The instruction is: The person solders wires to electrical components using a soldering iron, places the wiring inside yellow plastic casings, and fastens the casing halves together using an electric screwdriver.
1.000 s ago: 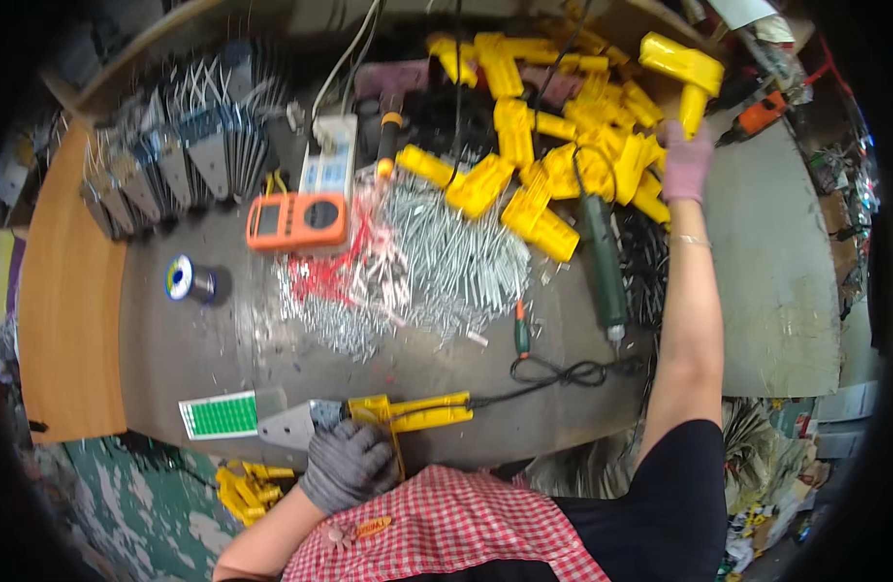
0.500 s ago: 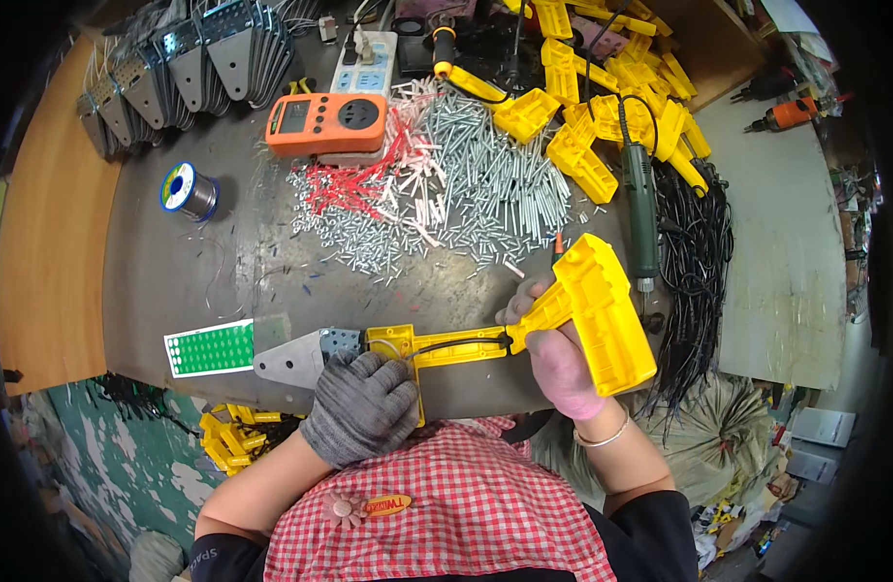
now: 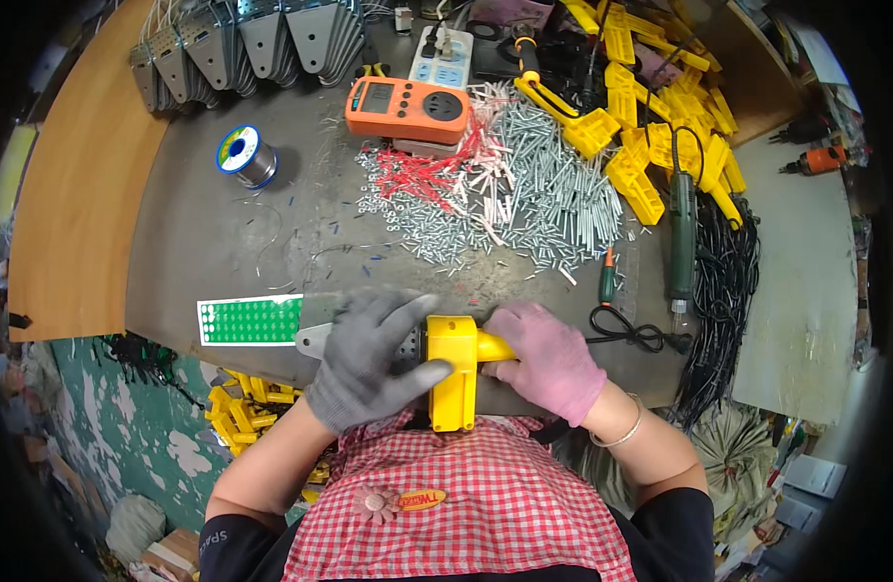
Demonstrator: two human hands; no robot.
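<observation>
In the head view my right hand (image 3: 553, 361), in a pink glove, is wrapped round the yellow handle (image 3: 493, 347) of a hand tool. Its boxy yellow plastic housing (image 3: 452, 378) stands crosswise in front of me, both halves now together. My left hand (image 3: 369, 364), in a grey glove, lies over the metal plate at the housing's left side, fingers stretched and thumb touching the yellow edge. The rounded grey tip of the plate (image 3: 312, 340) shows beyond the glove. Rightward from the handle runs a black cord (image 3: 640, 335) with a loop. Most of the plate is hidden.
A green label sheet (image 3: 251, 320) lies left of my hand. Beyond are a solder spool (image 3: 248, 157), an orange meter (image 3: 408, 109), heaped screws (image 3: 548, 175) and yellow shells (image 3: 637, 179). A green electric screwdriver (image 3: 681, 238) hangs at right, beside black cords (image 3: 723, 301).
The separate yellow shell in my right hand has come left onto the other half. My right hand has shifted onto the handle, and the left hand's fingers have spread. The view has shifted slightly.
</observation>
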